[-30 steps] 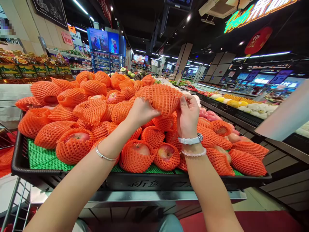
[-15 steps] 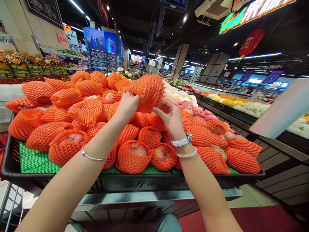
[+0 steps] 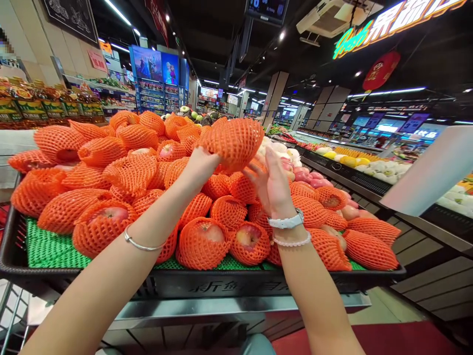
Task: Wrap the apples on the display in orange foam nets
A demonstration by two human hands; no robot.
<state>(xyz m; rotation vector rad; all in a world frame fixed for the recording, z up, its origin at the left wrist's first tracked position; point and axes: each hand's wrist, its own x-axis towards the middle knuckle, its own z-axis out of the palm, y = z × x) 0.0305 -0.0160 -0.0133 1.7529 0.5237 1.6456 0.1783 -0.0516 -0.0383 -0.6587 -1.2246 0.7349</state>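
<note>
The left hand (image 3: 205, 162) pinches the left end of an orange foam net (image 3: 234, 140), its contents hidden, above the pile of netted apples (image 3: 203, 241). The right hand (image 3: 275, 185), fingers spread, lies just to the right; contact cannot be told. A weak one-ended grip could let the net slip, knocking apples over the near rim of the black tray (image 3: 173, 277).

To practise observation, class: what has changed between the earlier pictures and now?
The right hand released its pinch on the netted fruit and opened; whether its fingers touch it is unclear. The fruit's right end tipped up. The left hand still holds it; the fruit pile stayed put.
</note>
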